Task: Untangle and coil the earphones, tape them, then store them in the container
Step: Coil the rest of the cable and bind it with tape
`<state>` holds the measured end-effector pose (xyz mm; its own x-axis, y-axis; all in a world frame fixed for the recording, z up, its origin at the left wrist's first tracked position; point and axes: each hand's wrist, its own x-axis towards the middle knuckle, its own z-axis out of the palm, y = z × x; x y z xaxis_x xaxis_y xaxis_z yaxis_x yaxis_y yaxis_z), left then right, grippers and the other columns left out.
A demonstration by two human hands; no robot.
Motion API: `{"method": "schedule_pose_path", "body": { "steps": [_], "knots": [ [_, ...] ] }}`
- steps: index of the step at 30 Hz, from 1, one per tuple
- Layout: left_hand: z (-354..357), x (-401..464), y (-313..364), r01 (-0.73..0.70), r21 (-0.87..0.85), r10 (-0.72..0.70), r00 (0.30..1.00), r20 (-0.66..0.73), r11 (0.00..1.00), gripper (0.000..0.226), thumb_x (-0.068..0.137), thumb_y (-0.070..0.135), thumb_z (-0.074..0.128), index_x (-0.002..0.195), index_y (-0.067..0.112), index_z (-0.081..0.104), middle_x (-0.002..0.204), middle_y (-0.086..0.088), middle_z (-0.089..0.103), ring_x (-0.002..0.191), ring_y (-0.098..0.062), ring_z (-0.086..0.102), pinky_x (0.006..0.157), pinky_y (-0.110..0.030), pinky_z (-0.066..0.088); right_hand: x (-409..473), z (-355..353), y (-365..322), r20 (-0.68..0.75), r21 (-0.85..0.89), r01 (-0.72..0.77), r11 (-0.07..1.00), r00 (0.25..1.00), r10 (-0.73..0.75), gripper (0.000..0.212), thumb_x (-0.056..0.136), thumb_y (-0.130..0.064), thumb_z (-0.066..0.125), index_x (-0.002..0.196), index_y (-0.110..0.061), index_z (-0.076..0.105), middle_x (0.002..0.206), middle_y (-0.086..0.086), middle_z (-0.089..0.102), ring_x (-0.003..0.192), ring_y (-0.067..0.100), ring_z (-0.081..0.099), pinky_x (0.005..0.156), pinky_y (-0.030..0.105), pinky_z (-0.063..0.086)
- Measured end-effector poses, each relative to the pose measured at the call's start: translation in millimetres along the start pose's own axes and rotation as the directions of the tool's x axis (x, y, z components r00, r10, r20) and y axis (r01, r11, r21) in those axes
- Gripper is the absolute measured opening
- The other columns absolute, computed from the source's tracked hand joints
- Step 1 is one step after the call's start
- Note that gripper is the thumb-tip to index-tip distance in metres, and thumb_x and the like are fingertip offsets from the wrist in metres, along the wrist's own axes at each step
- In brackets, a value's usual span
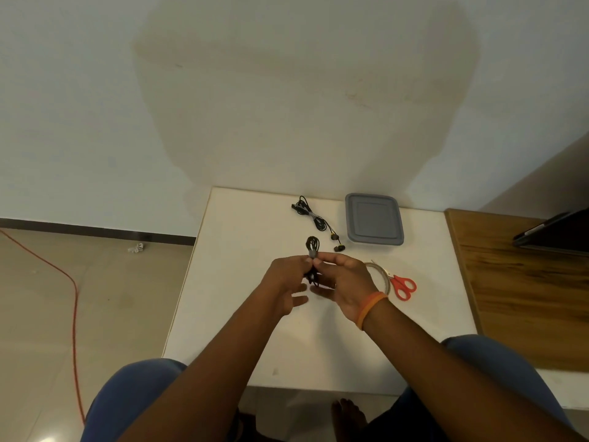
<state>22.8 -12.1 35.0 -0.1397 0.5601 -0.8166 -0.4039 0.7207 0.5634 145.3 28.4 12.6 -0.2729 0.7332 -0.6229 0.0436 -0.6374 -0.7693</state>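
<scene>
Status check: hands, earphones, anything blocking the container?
Left hand and right hand both pinch coiled earphones at the tape band. Second taped set lies on table. Container lid on, nothing blocking it.

A home room — tiled floor [41,301], bare wall [287,90], white table [242,250].

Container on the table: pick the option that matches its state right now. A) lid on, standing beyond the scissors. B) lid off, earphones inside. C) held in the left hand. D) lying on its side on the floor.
A: the grey container stands on the white table with its lid on, beyond the red scissors, while both hands hold a coiled earphone bundle nearer the person.
</scene>
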Motion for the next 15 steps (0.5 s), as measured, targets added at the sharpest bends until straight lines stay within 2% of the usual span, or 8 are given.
{"method": "schedule_pose_path", "body": {
  "steps": [2,5,7,8,10,12,15],
  "knots": [
    [-4.4,3.6,7.3,-0.051,0.055,0.056,0.994,-0.089,0.997,0.024,0.099,0.020,0.055,0.122,0.015,0.062,0.132,-0.011,0.056,0.108,-0.027,0.050,0.094,-0.043,0.043,15.7,11.3,1.3,-0.065,-0.019,0.035,0.999,0.997,-0.037,0.016,0.086,-0.001,0.066,0.101,-0.003,0.070,0.097,0.019,0.072,0.086,0.031,0.070,0.078,0.039,0.058],
    [-18.6,12.1,18.0,-0.146,-0.009,0.140,0.963,-0.230,0.989,0.041,0.098,0.010,0.055,0.139,0.011,0.051,0.139,-0.013,0.051,0.110,-0.025,0.048,0.097,-0.039,0.042,45.7,25.4,5.0,-0.153,-0.287,0.180,0.941,0.961,-0.231,0.009,0.080,-0.004,0.073,0.089,-0.006,0.074,0.089,0.013,0.073,0.082,0.027,0.070,0.078,0.037,0.059],
    [-27.4,14.8,22.7,-0.184,-0.069,0.157,0.946,-0.284,0.981,0.037,0.098,0.004,0.052,0.134,0.011,0.055,0.134,-0.013,0.054,0.110,-0.025,0.050,0.096,-0.037,0.042,60.2,32.2,4.4,-0.144,-0.460,0.244,0.853,0.928,-0.343,0.010,0.079,-0.008,0.075,0.089,-0.008,0.074,0.088,0.007,0.072,0.078,0.018,0.067,0.071,0.020,0.056],
    [-29.9,15.4,23.7,-0.183,-0.092,0.149,0.944,-0.295,0.979,0.034,0.098,0.003,0.051,0.130,0.012,0.059,0.131,-0.013,0.055,0.108,-0.025,0.050,0.094,-0.037,0.043,66.0,33.8,3.7,-0.135,-0.526,0.263,0.809,0.913,-0.385,0.013,0.079,-0.010,0.075,0.092,-0.007,0.073,0.089,0.005,0.071,0.077,0.014,0.064,0.067,0.012,0.051],
    [-30.7,16.2,24.0,-0.163,-0.114,0.127,0.953,-0.277,0.980,0.031,0.098,0.003,0.049,0.124,0.013,0.062,0.128,-0.012,0.056,0.107,-0.026,0.051,0.093,-0.039,0.045,74.9,34.1,2.6,-0.112,-0.620,0.275,0.735,0.896,-0.430,0.018,0.080,-0.012,0.075,0.098,-0.007,0.072,0.092,0.003,0.069,0.078,0.010,0.061,0.064,0.005,0.042],
    [-28.0,16.5,23.0,-0.153,-0.118,0.124,0.967,-0.224,0.981,0.034,0.099,0.001,0.046,0.130,0.009,0.058,0.134,-0.012,0.055,0.106,-0.023,0.051,0.096,-0.039,0.045,80.7,32.8,2.8,-0.094,-0.666,0.270,0.696,0.894,-0.437,0.024,0.080,-0.014,0.076,0.102,-0.008,0.070,0.094,0.003,0.068,0.080,0.010,0.060,0.065,0.006,0.041],
    [-24.7,17.3,21.8,-0.145,-0.102,0.121,0.970,-0.210,0.984,0.038,0.100,-0.001,0.044,0.137,0.004,0.053,0.138,-0.009,0.054,0.110,-0.023,0.053,0.097,-0.035,0.045,81.7,29.8,4.3,-0.073,-0.651,0.272,0.709,0.907,-0.415,0.033,0.077,-0.019,0.079,0.106,-0.009,0.068,0.096,0.003,0.067,0.082,0.012,0.062,0.067,0.010,0.044]
  ]
}}
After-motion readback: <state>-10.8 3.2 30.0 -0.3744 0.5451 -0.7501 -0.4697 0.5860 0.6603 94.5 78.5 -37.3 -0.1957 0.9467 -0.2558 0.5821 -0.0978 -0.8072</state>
